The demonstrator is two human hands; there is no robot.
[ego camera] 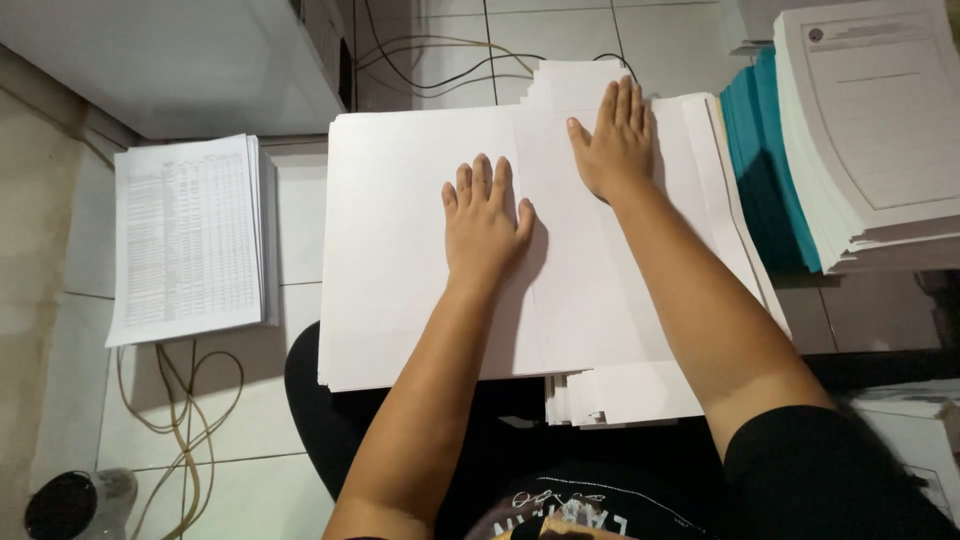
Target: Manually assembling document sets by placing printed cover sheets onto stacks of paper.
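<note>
Both hands lie flat, fingers spread, on the white sheet stack (400, 250), left hand (485, 215) nearer than right hand (615, 145)

Pale square floor tiles (300, 225) with dark grout lines; a white cabinet (180, 60) stands at upper left. Tan cables (185, 405) loop across the floor; black cables (440, 75) trail beyond.

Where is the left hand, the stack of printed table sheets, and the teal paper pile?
left hand (485, 215): head view, back of the hand.
stack of printed table sheets (188, 240): head view, top sheet's middle.
teal paper pile (765, 160): head view, exposed edges.
</note>
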